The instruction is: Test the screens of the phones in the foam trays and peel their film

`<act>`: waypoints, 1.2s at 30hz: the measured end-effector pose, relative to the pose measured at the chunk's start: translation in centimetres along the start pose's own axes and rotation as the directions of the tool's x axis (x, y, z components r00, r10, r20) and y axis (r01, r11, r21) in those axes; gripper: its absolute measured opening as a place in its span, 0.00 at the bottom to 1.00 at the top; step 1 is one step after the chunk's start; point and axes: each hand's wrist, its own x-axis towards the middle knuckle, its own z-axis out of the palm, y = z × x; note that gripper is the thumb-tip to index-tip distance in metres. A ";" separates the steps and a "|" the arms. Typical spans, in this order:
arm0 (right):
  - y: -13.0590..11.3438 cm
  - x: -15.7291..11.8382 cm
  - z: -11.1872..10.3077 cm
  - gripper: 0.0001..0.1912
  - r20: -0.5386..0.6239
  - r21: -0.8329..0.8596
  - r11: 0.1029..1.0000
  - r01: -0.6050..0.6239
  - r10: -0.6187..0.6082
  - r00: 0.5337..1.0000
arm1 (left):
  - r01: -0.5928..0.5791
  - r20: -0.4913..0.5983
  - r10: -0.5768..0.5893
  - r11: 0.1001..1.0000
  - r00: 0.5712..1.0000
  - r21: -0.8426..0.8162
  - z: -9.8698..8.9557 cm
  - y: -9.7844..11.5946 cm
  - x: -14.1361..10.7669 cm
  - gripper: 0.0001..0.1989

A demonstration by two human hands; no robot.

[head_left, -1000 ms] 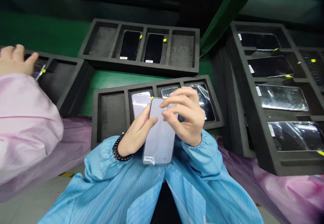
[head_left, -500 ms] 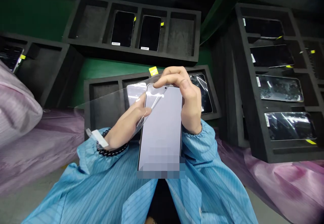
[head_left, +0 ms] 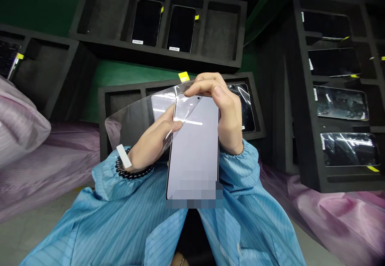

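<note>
A smartphone [head_left: 194, 145] with a lit, pale blank screen is held upright in front of my blue sleeves; its lower end is blurred out. My left hand [head_left: 155, 139] grips its left edge, thumb on the front, fingers hidden behind. My right hand [head_left: 225, 105] curls round the upper right side, fingertips at the top left corner on a clear film [head_left: 135, 111]. The film covers that corner and spreads leftward past my left hand. A yellow tab [head_left: 183, 76] sticks up at its top, and a white label [head_left: 124, 156] lies over my left wrist.
Behind my hands is a black foam tray [head_left: 104, 105] holding more phones. Farther back, another foam tray [head_left: 243, 29] carries two dark phones with yellow tabs. Stacked trays [head_left: 306, 137] with several phones stand at right. Pink-sleeved arms [head_left: 22, 125] reach in from the left.
The phone and both hands sit slightly higher and farther right in view. The film's left part has shifted, and a light reflection now crosses the screen. Both grips look unchanged.
</note>
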 end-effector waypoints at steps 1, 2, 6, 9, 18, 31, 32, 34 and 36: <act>0.0 0.0 0.0 0.21 -0.002 -0.001 1.000 -0.007 0.007 1.000 | -0.001 0.003 0.001 1.000 1.000 0.006 -0.1 -0.1 0.1 0.28; -0.1 0.0 0.0 0.21 -0.003 -0.012 1.000 -0.016 0.016 1.000 | 0.002 0.007 -0.002 1.000 1.000 0.008 -0.2 -0.2 0.1 0.28; 0.1 -0.1 0.1 0.22 -0.001 -0.092 0.996 -0.014 0.014 1.000 | 0.008 0.010 -0.008 1.000 1.000 -0.002 -0.5 -0.3 0.2 0.27; 0.2 -0.1 0.3 0.23 0.008 -0.174 0.984 -0.036 0.038 0.999 | -0.003 -0.002 0.003 1.000 1.000 0.002 -0.5 -0.2 0.3 0.25; 1.2 0.5 0.4 0.21 0.014 -0.011 1.000 -0.012 0.012 1.000 | 0.026 -0.030 -0.029 0.994 0.999 -0.104 -0.1 -0.1 0.6 0.23; 2.4 0.8 0.0 0.16 -0.213 0.327 0.944 0.030 0.043 0.976 | -0.033 -0.197 0.011 0.993 0.980 -0.113 -2.5 -0.4 0.6 0.20; 2.5 0.4 -0.6 0.14 -0.257 0.360 0.931 0.054 0.043 0.966 | -0.065 -0.284 0.041 0.995 0.958 -0.074 -3.6 -0.3 0.3 0.20; 2.9 -0.9 -2.0 0.13 -0.309 0.371 0.926 0.062 0.060 0.949 | -0.116 -0.491 0.127 0.992 0.862 0.053 -6.5 -0.2 -0.5 0.20; 3.6 -2.7 -3.2 0.13 -0.319 0.330 0.943 0.031 0.080 0.944 | -0.151 -0.632 0.221 0.975 0.742 0.163 -9.8 -0.5 -1.3 0.21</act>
